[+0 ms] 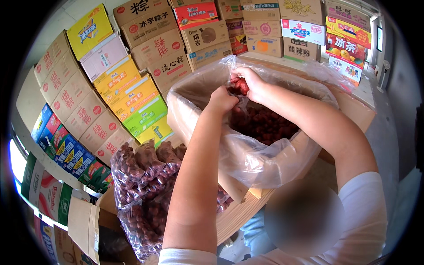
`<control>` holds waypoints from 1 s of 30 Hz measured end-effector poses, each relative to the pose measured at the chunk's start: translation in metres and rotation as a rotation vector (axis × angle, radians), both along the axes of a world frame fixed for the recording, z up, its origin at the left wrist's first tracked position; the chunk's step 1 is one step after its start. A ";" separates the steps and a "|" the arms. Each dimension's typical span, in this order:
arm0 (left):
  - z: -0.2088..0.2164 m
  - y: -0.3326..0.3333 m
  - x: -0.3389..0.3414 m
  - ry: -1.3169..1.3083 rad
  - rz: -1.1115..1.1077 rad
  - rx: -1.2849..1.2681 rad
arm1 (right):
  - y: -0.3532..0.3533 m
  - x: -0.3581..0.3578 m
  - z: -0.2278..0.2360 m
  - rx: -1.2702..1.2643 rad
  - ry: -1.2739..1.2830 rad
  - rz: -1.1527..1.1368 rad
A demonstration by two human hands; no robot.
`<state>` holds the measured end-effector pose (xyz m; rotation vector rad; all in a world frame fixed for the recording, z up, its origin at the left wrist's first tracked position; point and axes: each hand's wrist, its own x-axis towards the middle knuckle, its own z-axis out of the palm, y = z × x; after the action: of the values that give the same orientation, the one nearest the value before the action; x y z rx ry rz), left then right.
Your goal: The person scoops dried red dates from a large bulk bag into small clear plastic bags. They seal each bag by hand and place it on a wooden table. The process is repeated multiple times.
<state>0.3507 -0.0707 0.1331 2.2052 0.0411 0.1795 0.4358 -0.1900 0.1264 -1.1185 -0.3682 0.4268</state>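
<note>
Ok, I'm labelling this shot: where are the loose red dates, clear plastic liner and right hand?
Loose red dates (267,126): head view, middle of the pile.
Clear plastic liner (260,160): head view, front overhang.
Right hand (251,81): head view, middle of its back.

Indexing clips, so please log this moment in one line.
right hand: holding red fruit; left hand: close beside; below: plastic-lined box; box's left: filled bags
</note>
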 end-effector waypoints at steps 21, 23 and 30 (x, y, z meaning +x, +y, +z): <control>0.009 -0.003 -0.012 0.002 0.215 0.160 | -0.013 -0.009 0.015 -0.345 -0.371 -0.148; 0.010 -0.004 -0.012 -0.008 0.211 0.181 | -0.010 0.005 0.007 -0.453 -0.443 -0.303; 0.012 -0.004 -0.020 -0.023 0.221 0.209 | -0.011 0.005 0.001 -1.395 -0.511 -0.055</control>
<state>0.3309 -0.0750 0.1456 2.4042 0.2645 0.3457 0.4404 -0.2008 0.1276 -2.6165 -0.4826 0.3150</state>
